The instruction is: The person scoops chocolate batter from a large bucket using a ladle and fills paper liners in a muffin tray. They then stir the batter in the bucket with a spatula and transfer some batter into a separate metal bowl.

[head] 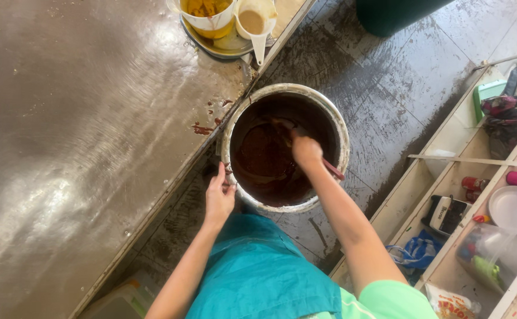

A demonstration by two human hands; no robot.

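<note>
Fingers of your right hand [306,150] curl around a stirring stick [332,169] down inside the white bucket [342,142] of dark brown paste [264,156]. Your left hand [219,198] clasps its near rim. Beside it runs a metal table [81,130] bearing a jug [208,15].

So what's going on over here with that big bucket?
A person is working a thick dark brown mixture inside a large white bucket that stands on the floor beside a metal table. The right hand is down in the bucket, gripping a stirring tool with a reddish handle. The left hand rests on the bucket's near rim. Brown splashes mark the table edge.
</note>
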